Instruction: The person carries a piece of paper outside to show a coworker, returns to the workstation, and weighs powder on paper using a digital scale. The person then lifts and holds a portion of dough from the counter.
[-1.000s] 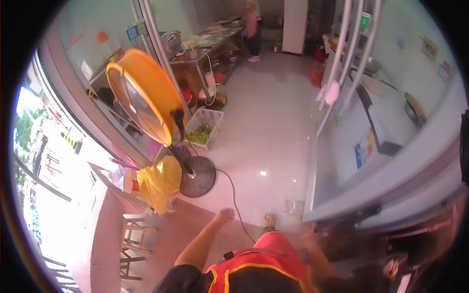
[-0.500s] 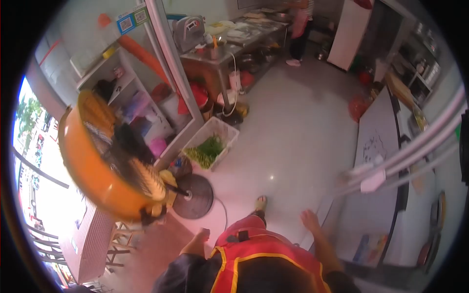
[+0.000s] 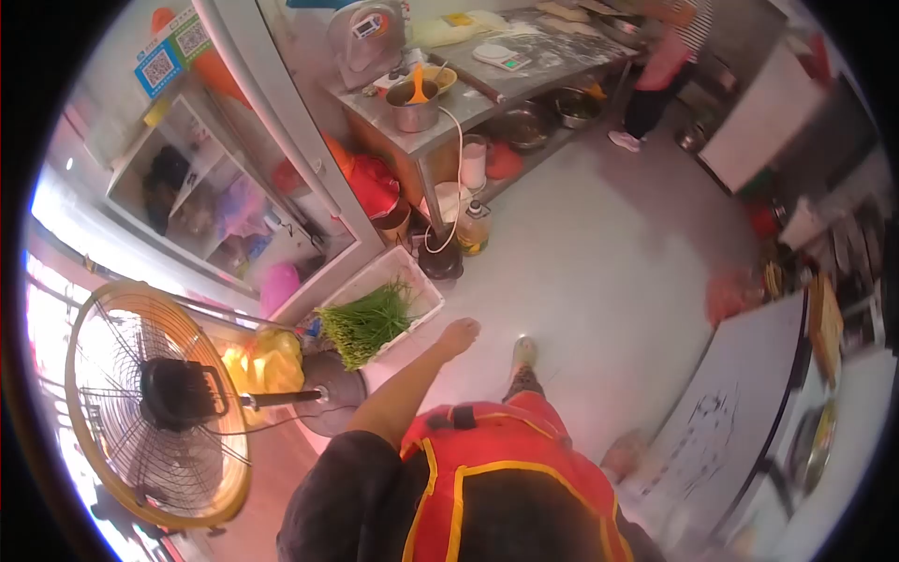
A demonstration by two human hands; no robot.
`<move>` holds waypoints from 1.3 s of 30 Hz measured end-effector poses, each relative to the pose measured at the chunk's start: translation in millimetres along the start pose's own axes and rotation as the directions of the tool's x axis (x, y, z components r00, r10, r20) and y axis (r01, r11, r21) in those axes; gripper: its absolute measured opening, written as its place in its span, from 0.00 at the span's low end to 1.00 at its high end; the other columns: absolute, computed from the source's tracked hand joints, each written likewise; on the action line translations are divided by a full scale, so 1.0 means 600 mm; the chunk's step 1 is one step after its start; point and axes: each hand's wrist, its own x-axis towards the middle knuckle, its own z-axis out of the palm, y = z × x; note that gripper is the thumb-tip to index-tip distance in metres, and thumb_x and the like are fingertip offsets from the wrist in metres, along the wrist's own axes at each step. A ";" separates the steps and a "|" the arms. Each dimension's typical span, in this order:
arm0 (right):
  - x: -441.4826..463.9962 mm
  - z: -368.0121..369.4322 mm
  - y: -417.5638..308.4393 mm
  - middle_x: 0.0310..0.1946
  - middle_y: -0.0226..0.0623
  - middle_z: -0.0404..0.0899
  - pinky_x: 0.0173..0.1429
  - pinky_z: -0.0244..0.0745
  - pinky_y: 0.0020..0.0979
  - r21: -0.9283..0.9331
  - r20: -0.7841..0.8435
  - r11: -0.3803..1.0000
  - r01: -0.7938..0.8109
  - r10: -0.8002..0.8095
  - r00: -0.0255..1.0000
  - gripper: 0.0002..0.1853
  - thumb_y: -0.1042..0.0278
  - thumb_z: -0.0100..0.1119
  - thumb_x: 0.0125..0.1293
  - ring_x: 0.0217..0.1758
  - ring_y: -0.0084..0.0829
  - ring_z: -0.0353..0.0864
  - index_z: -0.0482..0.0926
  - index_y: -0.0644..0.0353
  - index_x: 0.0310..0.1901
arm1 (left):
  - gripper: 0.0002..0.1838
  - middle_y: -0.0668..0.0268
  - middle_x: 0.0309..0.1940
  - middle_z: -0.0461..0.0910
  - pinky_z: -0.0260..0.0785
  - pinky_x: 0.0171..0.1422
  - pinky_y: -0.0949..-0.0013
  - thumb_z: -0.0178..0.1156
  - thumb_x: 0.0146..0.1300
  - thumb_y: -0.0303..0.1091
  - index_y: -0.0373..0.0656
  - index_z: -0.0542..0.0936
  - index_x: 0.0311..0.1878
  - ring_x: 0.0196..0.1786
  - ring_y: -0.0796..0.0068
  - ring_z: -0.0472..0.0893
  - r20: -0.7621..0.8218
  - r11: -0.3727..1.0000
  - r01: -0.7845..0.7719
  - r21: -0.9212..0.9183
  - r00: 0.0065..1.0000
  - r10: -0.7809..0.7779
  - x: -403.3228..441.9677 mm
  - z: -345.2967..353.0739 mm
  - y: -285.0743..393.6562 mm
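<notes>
At far left stands a floor fan [image 3: 159, 403] with a yellow ring and wire guard, its black motor housing facing the camera. Above it, two QR-code signs [image 3: 157, 68] are fixed side by side on glass, with a storage shelf [image 3: 192, 173] visible behind. A yellow bag [image 3: 267, 363] sits between the fan's head and its round base [image 3: 335, 393].

Just right of the base, a white crate [image 3: 429, 292] rests on the floor, containing green vegetables [image 3: 361, 323]. The desk [image 3: 571, 61], metal-topped, extends along the back and carries a grey machine [image 3: 368, 42], a metal pot [image 3: 413, 114] with an orange-handled utensil, and a digital scale [image 3: 501, 56].

The left hand [image 3: 459, 338] is over the floor area just beside the crate, apart from it. Its fingers are loosely curled; whether they meet or part cannot be told.

Metal bowls [image 3: 523, 126] occupy the desk's lower shelf. The wearer's shoe [image 3: 524, 352] is on the floor.

The right hand [image 3: 626, 456] is blurred, near a white panel [image 3: 726, 412] bearing dark markings; the state of its fingers cannot be told. Beyond, a co-worker [image 3: 663, 66] in a striped top stands at the desk's far end.
</notes>
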 end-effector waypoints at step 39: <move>2.136 -0.970 0.369 0.40 0.49 0.73 0.48 0.68 0.37 0.226 -0.311 0.888 0.400 -0.324 0.894 0.13 0.71 0.49 0.59 0.46 0.46 0.73 0.69 0.63 0.46 | 0.22 0.63 0.43 0.74 0.65 0.49 0.73 0.49 0.62 0.43 0.35 0.69 0.52 0.45 0.75 0.73 -0.352 0.796 0.010 -0.605 0.894 -0.278 1.240 -0.058 0.738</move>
